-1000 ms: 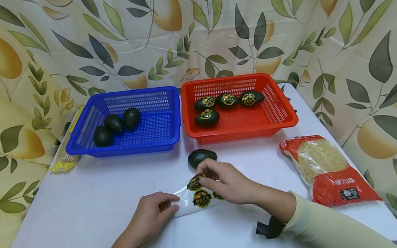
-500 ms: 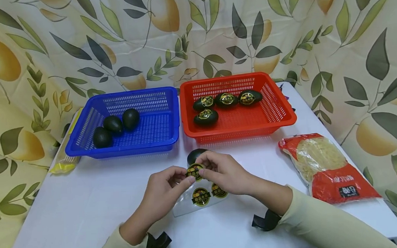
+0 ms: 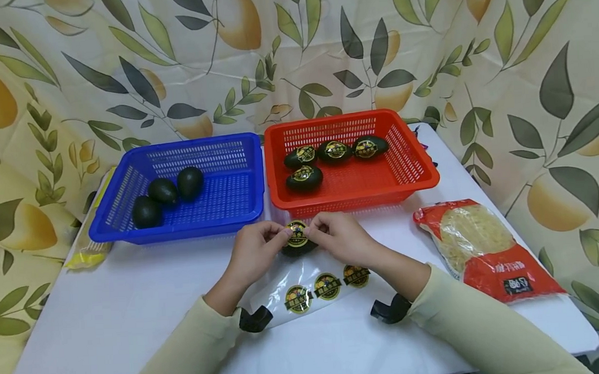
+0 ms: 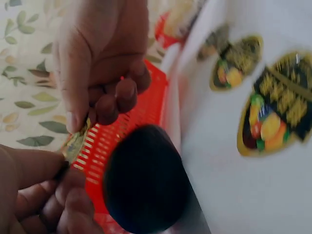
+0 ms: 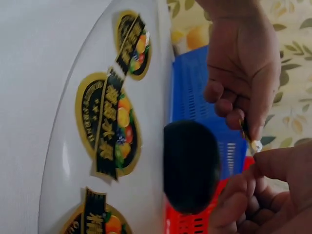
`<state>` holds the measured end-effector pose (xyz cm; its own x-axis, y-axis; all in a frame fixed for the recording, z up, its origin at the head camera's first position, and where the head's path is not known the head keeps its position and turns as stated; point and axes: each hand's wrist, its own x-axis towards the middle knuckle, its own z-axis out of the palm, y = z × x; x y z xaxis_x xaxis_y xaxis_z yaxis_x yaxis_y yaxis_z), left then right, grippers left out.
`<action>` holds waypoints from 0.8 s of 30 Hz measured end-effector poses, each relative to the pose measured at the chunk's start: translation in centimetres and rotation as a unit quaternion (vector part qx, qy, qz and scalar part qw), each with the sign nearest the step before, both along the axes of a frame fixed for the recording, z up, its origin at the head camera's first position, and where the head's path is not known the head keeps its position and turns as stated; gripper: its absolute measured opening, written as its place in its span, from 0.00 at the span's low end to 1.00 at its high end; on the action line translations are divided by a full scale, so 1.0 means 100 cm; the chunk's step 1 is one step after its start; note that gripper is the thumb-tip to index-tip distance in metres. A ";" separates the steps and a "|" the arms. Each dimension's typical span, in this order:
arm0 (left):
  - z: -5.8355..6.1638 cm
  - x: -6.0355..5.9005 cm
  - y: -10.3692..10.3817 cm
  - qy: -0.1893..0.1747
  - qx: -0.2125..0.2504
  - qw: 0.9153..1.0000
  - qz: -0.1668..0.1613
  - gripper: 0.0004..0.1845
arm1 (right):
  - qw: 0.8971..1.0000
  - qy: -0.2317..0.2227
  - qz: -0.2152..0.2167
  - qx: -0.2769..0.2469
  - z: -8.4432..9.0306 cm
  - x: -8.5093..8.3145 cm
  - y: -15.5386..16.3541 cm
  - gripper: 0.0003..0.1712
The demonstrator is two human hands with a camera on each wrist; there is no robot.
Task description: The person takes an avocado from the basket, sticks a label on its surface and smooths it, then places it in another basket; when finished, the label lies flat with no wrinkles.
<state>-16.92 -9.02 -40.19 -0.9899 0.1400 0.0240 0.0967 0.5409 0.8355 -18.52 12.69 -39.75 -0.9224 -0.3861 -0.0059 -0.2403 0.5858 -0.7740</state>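
Pinching one round sticker (image 3: 297, 234) between our left hand (image 3: 254, 251) and right hand (image 3: 339, 240), we hold it above a dark avocado (image 3: 296, 248) on the worktop (image 3: 133, 308).

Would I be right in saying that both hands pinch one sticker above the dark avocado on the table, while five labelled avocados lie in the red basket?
Not quite: the head view shows four labelled avocados in the red basket, not five. The left hand and right hand do pinch one sticker above the dark avocado.
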 end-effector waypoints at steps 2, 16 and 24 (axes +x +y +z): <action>-0.002 -0.003 0.002 0.001 -0.027 1.000 0.012 0.10 | 1.000 0.007 0.002 0.019 -0.003 -0.003 -0.002 0.11; -0.006 -0.007 0.010 0.001 -0.103 0.994 0.028 0.12 | 0.994 0.037 0.018 0.099 -0.007 -0.015 -0.007 0.17; -0.020 -0.013 -0.002 -0.104 -0.015 0.994 0.042 0.18 | 0.995 0.018 0.016 0.099 -0.007 -0.018 -0.003 0.16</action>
<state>-18.24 -9.18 -42.20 -0.9813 0.0547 -0.1847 -0.1222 0.5642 0.8165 -20.28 12.41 -40.48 -0.9105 -0.4102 -0.0524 -0.2868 0.7177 -0.6345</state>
